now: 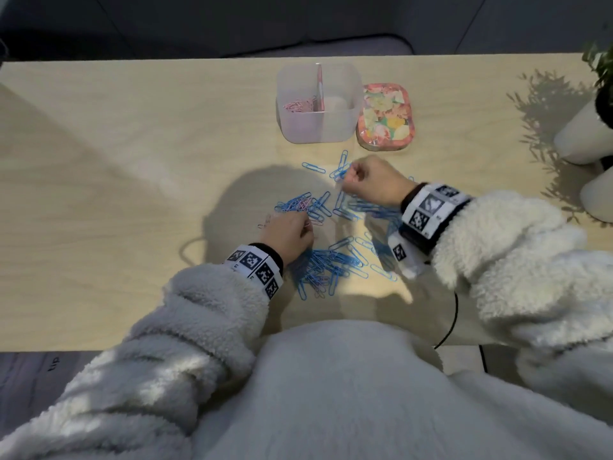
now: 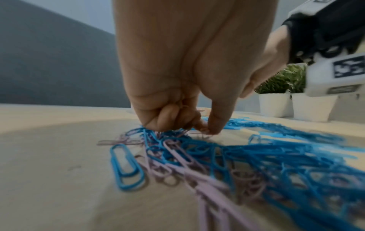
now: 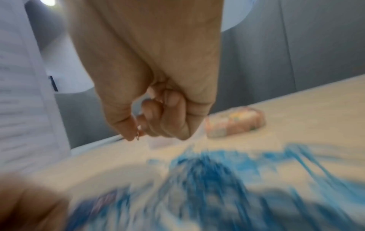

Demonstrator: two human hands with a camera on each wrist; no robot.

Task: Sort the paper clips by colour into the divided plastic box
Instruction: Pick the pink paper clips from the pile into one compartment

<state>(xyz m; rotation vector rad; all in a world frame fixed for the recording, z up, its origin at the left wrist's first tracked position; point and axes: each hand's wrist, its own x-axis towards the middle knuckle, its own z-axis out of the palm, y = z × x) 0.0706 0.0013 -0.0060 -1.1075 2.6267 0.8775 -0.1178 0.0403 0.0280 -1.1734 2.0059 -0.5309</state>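
A heap of blue paper clips (image 1: 331,263) with a few pink ones (image 1: 305,204) mixed in lies mid-table. The translucent divided box (image 1: 315,127) stands behind it, with pink clips (image 1: 298,104) in its left compartment. My left hand (image 1: 306,224) is down on the left part of the heap. In the left wrist view it (image 2: 203,129) pinches a pink clip, with more pink wire showing inside the curled fingers. My right hand (image 1: 351,174) hovers above the far blue clips. The right wrist view shows it (image 3: 138,134) curled, with a small pink clip between thumb and forefinger.
A floral tin (image 1: 386,116) sits just right of the box. White plant pots (image 1: 583,134) stand at the table's right edge. A black cable (image 1: 454,320) hangs off the near edge under my right sleeve. Bare wood (image 1: 116,194) lies left of the heap.
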